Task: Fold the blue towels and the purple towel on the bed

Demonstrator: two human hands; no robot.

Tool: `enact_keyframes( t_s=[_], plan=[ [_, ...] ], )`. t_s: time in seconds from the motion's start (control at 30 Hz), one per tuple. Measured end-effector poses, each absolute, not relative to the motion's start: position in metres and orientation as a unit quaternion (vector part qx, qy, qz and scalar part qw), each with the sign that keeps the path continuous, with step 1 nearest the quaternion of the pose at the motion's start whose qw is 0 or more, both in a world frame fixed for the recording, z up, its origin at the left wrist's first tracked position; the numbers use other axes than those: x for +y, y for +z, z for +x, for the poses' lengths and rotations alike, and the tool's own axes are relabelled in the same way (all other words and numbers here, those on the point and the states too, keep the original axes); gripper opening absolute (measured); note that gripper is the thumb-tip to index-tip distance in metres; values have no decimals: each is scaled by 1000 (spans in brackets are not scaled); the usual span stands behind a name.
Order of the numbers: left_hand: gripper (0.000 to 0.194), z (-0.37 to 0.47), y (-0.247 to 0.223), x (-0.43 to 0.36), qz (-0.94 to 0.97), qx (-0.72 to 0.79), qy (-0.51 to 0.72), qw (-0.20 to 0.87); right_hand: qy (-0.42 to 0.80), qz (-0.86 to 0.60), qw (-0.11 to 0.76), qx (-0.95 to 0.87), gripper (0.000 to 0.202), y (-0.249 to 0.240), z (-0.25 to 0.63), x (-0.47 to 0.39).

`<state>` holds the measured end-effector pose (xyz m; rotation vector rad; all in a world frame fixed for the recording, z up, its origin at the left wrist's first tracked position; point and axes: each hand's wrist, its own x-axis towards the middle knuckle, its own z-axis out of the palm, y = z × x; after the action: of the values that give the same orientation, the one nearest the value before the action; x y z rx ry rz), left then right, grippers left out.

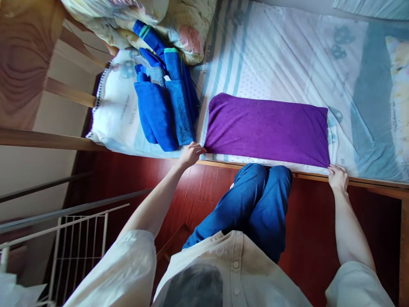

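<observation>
A purple cloth (pixel 268 128) lies spread as a long rectangle near the front edge of the bed. Its near left corner is pinched in my left hand (pixel 192 153), whose fingers are closed. At the near right corner, my right hand (pixel 338 177) grips the fabric, fingers also closed. The cloth looks pulled fairly straight between both hands, with small creases by the left end. Just beyond my left hand, a group of folded blue cloths (pixel 156 113) rests on the bed.
The bed sheet (pixel 275 55) is pale with blue stripes. A rumpled floral quilt (pixel 188 25) lies at the back left, above a white pillow (pixel 115 102). Wooden bars stand at the left, with a white metal rack (pixel 81 238) lower left. My knees are close to the bed's edge.
</observation>
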<state>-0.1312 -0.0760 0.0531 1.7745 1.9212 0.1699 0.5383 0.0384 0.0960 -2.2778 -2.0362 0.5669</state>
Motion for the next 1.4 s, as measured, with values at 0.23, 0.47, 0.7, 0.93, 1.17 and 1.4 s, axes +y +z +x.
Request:
enact_keyframes(
  t_s=[0.23, 0.47, 0.7, 0.93, 1.17, 1.4],
  plan=[
    [23, -121, 62, -57, 732, 642, -60, 221, 148, -732, -221, -628, 40, 110, 510, 59],
    [40, -45, 75, 13, 719, 666, 98, 174, 141, -681, -287, -659, 40, 127, 397, 120],
    [61, 40, 18, 28, 669, 687, 203, 200, 336, -483, 132, -797, 60, 52, 219, 102],
    [66, 40, -17, 5, 650, 705, 171, 226, 428, -398, 170, -793, 59, -8, 173, 62],
    [63, 41, -21, 6, 650, 711, 181, 199, 429, -397, 160, -796, 59, -7, 182, 64],
    [59, 44, -19, 7, 634, 720, 206, 192, 358, -448, 200, -794, 56, -14, 219, 67]
  ],
)
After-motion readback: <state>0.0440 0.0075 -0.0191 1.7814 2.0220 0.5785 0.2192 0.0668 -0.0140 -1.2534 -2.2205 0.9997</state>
